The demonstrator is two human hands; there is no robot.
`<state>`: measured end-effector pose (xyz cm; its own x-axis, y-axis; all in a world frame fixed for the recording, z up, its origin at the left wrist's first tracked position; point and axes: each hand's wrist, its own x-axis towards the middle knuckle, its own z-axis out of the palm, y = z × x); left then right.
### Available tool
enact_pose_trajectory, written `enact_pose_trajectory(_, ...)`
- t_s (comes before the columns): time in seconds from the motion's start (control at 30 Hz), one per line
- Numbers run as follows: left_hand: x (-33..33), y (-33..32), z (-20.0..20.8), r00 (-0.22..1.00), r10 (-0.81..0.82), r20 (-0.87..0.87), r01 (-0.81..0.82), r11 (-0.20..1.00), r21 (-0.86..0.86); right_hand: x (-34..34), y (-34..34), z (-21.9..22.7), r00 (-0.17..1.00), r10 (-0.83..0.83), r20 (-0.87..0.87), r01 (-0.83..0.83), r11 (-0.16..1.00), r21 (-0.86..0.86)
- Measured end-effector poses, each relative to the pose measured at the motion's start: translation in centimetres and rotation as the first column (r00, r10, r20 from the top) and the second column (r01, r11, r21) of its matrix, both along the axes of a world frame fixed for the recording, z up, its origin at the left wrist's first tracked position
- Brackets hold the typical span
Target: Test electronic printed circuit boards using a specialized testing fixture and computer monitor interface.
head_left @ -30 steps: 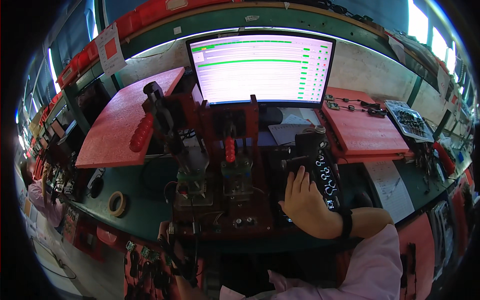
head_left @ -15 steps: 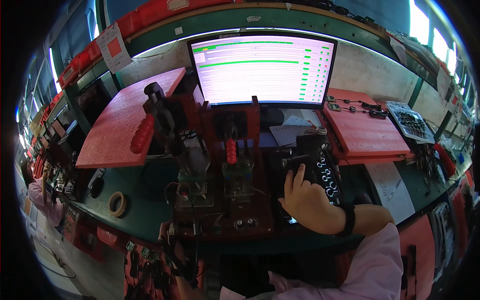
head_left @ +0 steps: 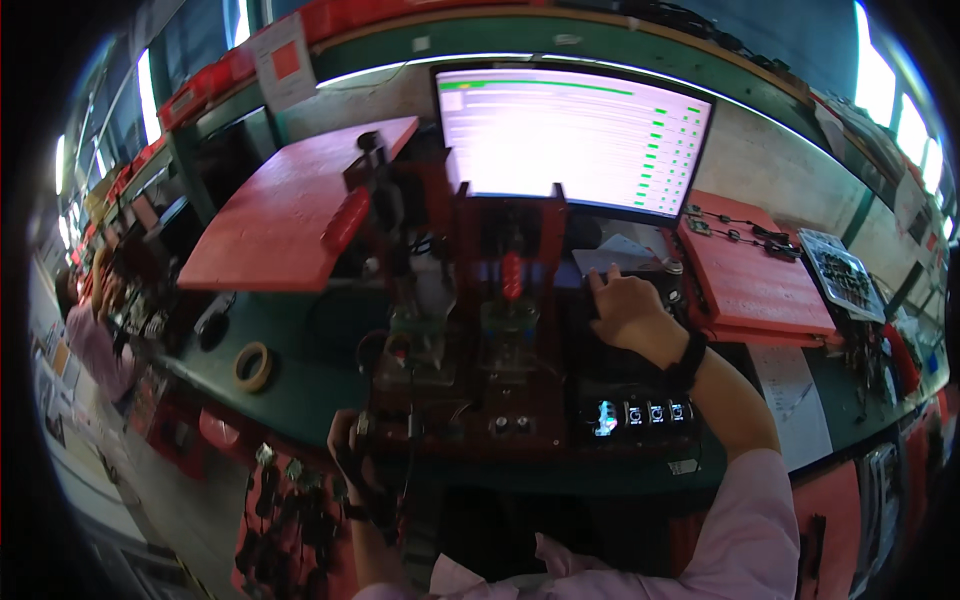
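Observation:
My right hand (head_left: 632, 312), with a dark band at its wrist, has its fingers stretched out over the far part of a dark device. A row of small lit displays (head_left: 656, 412) shows at the device's near end. My left hand (head_left: 346, 440) is curled at the near left corner of a dark red test fixture (head_left: 540, 430). A black cable (head_left: 352, 480) runs along that hand, and its fingers are closed around it; their tips are partly hidden. On the fixture stand two toggle clamps, with a larger red handle (head_left: 346, 220) and a smaller red handle (head_left: 512, 275).
A lit monitor (head_left: 575, 140) stands behind the fixture. Pink foam boards (head_left: 290, 210) lie at left and right. A tape roll (head_left: 253, 367) rests on the green bench. Below left, a pink board carries several cabled circuit boards (head_left: 290, 510). Another person (head_left: 97, 340) is far left.
My right hand has moved farther away over the device, uncovering the lit displays. The whole view has shifted, placing the bench farther right. My left hand stays at the fixture's corner.

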<state>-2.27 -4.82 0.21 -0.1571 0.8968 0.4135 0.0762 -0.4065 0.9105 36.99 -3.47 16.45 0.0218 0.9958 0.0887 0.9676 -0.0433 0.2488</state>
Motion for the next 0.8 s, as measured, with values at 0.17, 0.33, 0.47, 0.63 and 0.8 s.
enact_pose_trajectory(0.17,1.5,0.7,1.5,0.998,-0.063,0.008,0.063,0.997,-0.039,1.2,-1.6,-1.4,0.997,-0.014,0.078,-0.001,0.984,0.179)
enact_pose_trajectory(0.33,-1.6,-1.0,3.3,0.840,-0.240,0.487,0.377,0.904,-0.203,-7.5,-8.2,0.4,0.816,0.571,-0.086,-0.543,0.809,0.225)
enact_pose_trajectory(0.47,-1.6,-3.5,6.2,0.819,-0.238,0.522,0.469,0.803,-0.368,-12.0,-11.9,0.4,0.606,0.764,-0.222,-0.748,0.642,0.168)
enact_pose_trajectory(0.63,-1.0,-5.6,7.8,0.899,-0.180,0.400,0.354,0.836,-0.419,-15.0,-12.8,-2.3,0.475,0.806,-0.354,-0.801,0.562,0.204)
enact_pose_trajectory(0.8,-2.8,-7.0,7.2,0.862,-0.182,0.473,0.379,0.850,-0.365,-15.5,-13.9,-5.9,0.373,0.728,-0.576,-0.706,0.625,0.333)
